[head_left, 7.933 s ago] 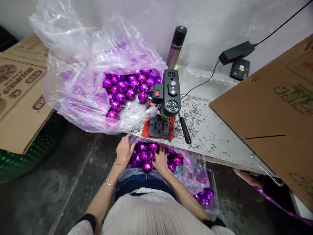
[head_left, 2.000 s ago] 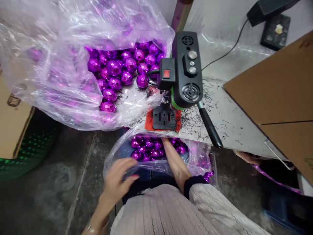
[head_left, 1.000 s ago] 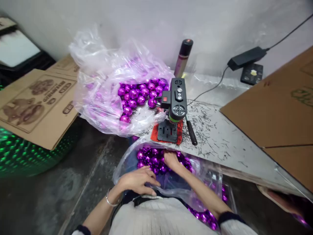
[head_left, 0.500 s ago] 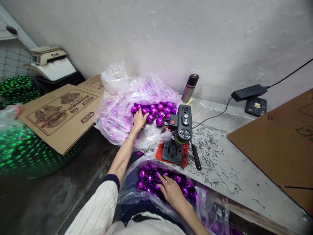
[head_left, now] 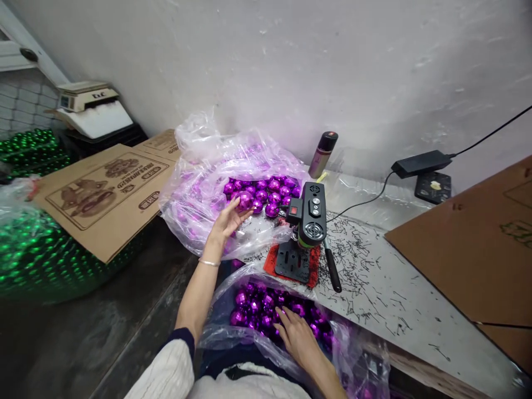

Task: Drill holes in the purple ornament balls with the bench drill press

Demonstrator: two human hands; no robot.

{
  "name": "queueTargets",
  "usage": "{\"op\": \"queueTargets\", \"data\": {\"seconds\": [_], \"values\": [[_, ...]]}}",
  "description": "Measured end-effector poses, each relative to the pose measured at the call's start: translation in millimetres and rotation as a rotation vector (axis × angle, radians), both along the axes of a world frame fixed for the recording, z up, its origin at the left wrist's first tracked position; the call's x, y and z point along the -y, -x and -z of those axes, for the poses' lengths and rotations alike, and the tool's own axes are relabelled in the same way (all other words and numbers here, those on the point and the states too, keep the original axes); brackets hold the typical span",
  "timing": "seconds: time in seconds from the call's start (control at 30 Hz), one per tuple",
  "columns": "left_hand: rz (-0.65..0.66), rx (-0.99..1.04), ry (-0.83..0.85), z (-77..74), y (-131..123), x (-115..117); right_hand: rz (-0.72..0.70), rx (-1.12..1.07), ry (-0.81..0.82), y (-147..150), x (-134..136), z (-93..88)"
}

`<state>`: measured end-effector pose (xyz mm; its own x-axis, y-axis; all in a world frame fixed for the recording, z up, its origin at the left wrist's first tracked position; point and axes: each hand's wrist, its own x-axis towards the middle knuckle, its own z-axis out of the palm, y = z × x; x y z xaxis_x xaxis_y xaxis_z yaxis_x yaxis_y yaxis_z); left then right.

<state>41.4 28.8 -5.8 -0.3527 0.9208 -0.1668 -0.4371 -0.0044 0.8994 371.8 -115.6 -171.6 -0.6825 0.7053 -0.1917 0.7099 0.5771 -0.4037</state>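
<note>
My left hand (head_left: 226, 221) is raised over the clear plastic bag (head_left: 199, 183) on the table and pinches one faceted purple ball (head_left: 245, 200) between fingertips and thumb. More purple balls (head_left: 270, 191) lie in that bag just behind it. My right hand (head_left: 297, 338) rests flat, fingers spread, on the purple balls (head_left: 257, 307) in a second plastic bag (head_left: 233, 332) on my lap. A small black bench drill press (head_left: 311, 216) stands on a red mat (head_left: 297, 260) between the two bags.
Black shavings litter the white table (head_left: 374, 277). A spray can (head_left: 323, 154) stands by the wall, with a power adapter (head_left: 419, 163) further right. Cardboard sheets lie at the right (head_left: 477, 249) and left (head_left: 103, 191). Green balls in bags (head_left: 29, 249) fill the left.
My left hand has lifted out of the table bag with one purple ball in its fingertips. My right hand has stayed on the lap bag's balls.
</note>
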Motion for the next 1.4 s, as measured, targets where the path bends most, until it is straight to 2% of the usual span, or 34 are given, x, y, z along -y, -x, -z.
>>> {"op": "queueTargets", "data": {"seconds": [0.1,0.2,0.33,0.47,0.57,0.67,0.8,0.9,1.03,1.17,1.3,1.4], "values": [[0.085,0.101,-0.003,12.0,-20,36,0.003,0.046,0.012,2,-5,-9.3],[0.141,0.080,0.020,32.0,-50,53,0.011,0.075,0.014,3,-8,-20.0],[0.168,-0.083,0.074,66.3,-95,51,0.030,0.084,0.034,0,-6,-27.9],[0.122,-0.473,0.055,90.7,-124,44,0.069,0.124,0.075,-2,3,-27.1],[0.148,-0.761,0.019,96.0,-128,45,0.078,0.124,0.096,-3,9,-24.5],[0.180,-0.943,-0.030,94.0,-128,47,0.076,0.137,0.111,-3,11,-24.0],[0.210,-1.090,-0.115,90.3,-133,44,0.084,0.118,0.102,-5,6,-28.2],[0.206,-1.111,-0.160,93.5,-141,39,0.097,0.068,0.054,-11,-1,-37.9],[0.164,-1.069,-0.167,106.4,-150,36,0.125,-0.109,-0.114,-27,-16,-69.8],[0.144,-1.039,-0.155,119.0,-152,38,0.171,-0.523,-0.486,-37,-38,-118.8],[0.151,-1.025,-0.163,122.6,-150,40,0.290,-0.736,-0.845,-23,-67,-160.7],[0.163,-1.013,-0.185,119.9,-149,40,0.228,-0.804,-0.967,-1,-89,-180.7]]}}
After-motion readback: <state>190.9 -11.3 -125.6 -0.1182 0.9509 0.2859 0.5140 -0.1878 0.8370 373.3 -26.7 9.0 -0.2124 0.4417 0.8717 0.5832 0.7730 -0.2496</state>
